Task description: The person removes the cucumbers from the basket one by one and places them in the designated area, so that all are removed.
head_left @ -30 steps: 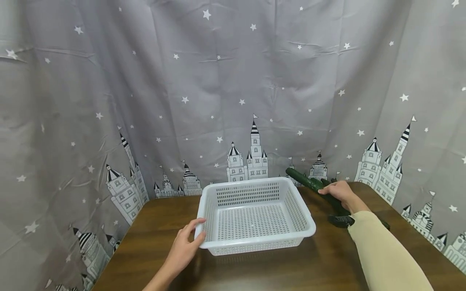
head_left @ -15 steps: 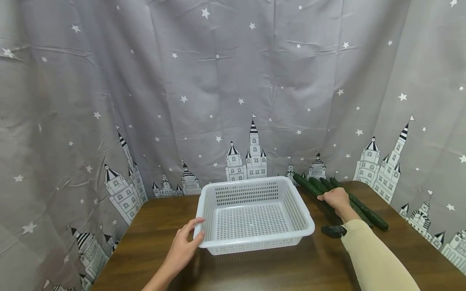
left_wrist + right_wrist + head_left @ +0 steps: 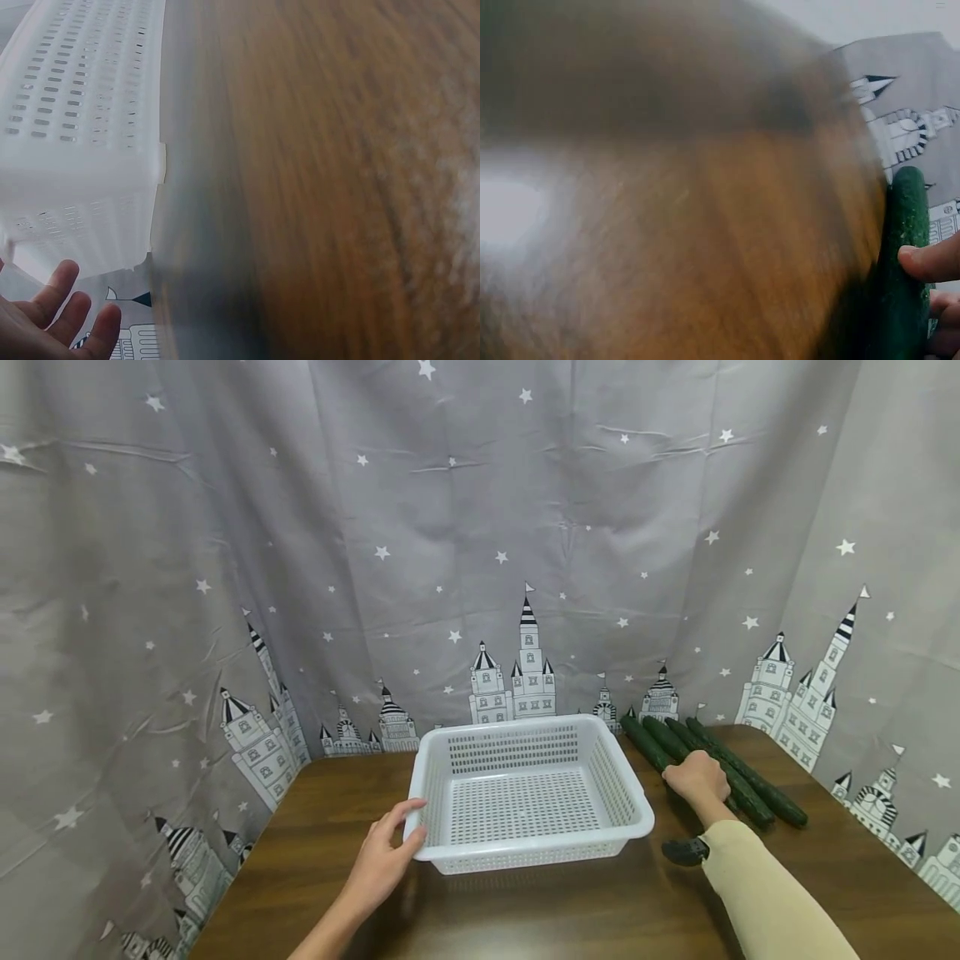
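Note:
My left hand (image 3: 382,853) rests its thumb and a fingertip on the left rim of a white perforated plastic basket (image 3: 536,842). In the left wrist view, its other fingers spread loosely beside the basket wall (image 3: 75,169), apart from it. To the right, my right hand (image 3: 699,778) grips the leftmost dark green cucumber (image 3: 643,743). The right wrist view has my thumb (image 3: 922,259) against that cucumber's side and fingers on its far side. Several more cucumbers (image 3: 750,770) lie alongside, partly behind the hand.
A brown wooden table (image 3: 337,785) carries everything. Grey curtain (image 3: 420,552) with stars and castles hangs at the table's back and sides. A small black object (image 3: 684,852) sits at my right sleeve cuff.
My right hand has brought the gripped cucumber down and rightward, from angled across toward the basket to lying alongside the others. The left hand and basket stay put; the head view shifts slightly.

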The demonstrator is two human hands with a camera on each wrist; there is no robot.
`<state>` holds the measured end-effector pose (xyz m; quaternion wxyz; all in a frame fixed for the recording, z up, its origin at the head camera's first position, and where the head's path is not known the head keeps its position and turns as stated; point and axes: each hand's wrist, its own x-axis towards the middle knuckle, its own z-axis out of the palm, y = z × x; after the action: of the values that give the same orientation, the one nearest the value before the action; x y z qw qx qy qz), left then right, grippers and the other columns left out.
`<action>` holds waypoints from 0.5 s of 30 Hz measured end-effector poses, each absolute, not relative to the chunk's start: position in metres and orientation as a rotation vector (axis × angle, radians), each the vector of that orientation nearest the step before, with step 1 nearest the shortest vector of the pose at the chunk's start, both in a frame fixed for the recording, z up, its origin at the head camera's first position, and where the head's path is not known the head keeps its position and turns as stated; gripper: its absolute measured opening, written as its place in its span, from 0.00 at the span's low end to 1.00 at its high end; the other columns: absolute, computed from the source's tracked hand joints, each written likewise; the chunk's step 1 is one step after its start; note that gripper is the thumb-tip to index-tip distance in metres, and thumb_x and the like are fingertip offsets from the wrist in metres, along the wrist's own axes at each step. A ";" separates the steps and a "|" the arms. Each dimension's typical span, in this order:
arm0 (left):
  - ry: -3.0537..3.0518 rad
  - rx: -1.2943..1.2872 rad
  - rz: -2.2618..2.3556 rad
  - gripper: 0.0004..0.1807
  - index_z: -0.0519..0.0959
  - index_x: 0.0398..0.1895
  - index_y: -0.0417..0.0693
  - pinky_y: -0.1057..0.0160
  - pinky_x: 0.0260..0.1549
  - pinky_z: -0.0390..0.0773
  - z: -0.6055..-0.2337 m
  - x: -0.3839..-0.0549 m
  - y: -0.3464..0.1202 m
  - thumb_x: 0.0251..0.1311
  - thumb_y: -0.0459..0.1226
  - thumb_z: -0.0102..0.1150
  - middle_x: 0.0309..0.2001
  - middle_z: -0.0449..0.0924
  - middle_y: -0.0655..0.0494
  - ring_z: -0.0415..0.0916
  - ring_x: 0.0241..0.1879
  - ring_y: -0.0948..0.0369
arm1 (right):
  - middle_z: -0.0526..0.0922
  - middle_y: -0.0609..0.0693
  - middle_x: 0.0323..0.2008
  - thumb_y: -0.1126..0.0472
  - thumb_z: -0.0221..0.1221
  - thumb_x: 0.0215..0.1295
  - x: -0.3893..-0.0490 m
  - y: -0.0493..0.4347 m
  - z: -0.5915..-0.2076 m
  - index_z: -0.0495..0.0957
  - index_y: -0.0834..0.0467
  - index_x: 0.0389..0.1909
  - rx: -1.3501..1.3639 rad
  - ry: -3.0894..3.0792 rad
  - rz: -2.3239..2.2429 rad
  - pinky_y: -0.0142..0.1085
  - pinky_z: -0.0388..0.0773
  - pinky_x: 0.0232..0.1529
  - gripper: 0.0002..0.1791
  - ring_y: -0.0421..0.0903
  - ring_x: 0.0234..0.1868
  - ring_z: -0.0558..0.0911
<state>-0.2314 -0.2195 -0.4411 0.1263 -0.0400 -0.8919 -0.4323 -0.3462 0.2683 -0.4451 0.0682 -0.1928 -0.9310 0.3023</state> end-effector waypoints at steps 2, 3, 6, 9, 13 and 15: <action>-2.592 -0.123 -1.261 0.21 0.77 0.62 0.60 0.47 0.52 0.68 -0.440 -0.231 -0.219 0.66 0.41 0.62 0.55 0.80 0.50 0.69 0.57 0.51 | 0.81 0.67 0.32 0.55 0.58 0.57 -0.346 0.268 -0.447 0.77 0.67 0.28 -0.569 -2.825 0.864 0.50 0.74 0.25 0.16 0.62 0.31 0.79; -2.588 -0.128 -1.261 0.21 0.77 0.62 0.60 0.47 0.52 0.68 -0.440 -0.231 -0.219 0.66 0.41 0.62 0.55 0.80 0.50 0.69 0.57 0.51 | 0.81 0.67 0.32 0.55 0.57 0.57 -0.346 0.268 -0.448 0.77 0.66 0.27 -0.572 -2.833 0.850 0.51 0.75 0.25 0.15 0.63 0.32 0.80; -2.580 -0.144 -1.256 0.21 0.78 0.62 0.59 0.47 0.52 0.69 -0.439 -0.231 -0.219 0.66 0.41 0.63 0.55 0.80 0.49 0.69 0.57 0.50 | 0.82 0.70 0.35 0.54 0.57 0.57 -0.347 0.269 -0.448 0.78 0.67 0.28 -0.568 -2.849 0.833 0.53 0.76 0.27 0.16 0.67 0.35 0.81; -2.574 -0.163 -1.250 0.21 0.78 0.62 0.59 0.46 0.52 0.69 -0.438 -0.232 -0.219 0.66 0.41 0.63 0.55 0.80 0.49 0.69 0.57 0.49 | 0.82 0.73 0.40 0.53 0.59 0.57 -0.347 0.270 -0.446 0.80 0.69 0.32 -0.561 -2.863 0.809 0.55 0.77 0.29 0.19 0.70 0.38 0.82; -2.561 -0.173 -1.254 0.21 0.78 0.62 0.59 0.47 0.53 0.69 -0.438 -0.231 -0.219 0.65 0.40 0.63 0.56 0.80 0.50 0.70 0.58 0.49 | 0.81 0.74 0.42 0.52 0.62 0.57 -0.347 0.272 -0.442 0.81 0.70 0.34 -0.533 -2.893 0.796 0.56 0.78 0.31 0.21 0.71 0.40 0.81; -2.558 -0.172 -1.262 0.21 0.78 0.61 0.59 0.49 0.52 0.69 -0.437 -0.229 -0.219 0.65 0.39 0.63 0.56 0.79 0.50 0.69 0.58 0.48 | 0.82 0.74 0.42 0.52 0.63 0.57 -0.346 0.273 -0.441 0.81 0.69 0.32 -0.511 -2.903 0.788 0.56 0.78 0.31 0.20 0.71 0.39 0.81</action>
<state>-0.2294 -0.2187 -0.4373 0.1418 -0.0597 -0.8861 -0.4372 -0.3464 0.2726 -0.4413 0.0453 -0.1673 -0.9505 0.2579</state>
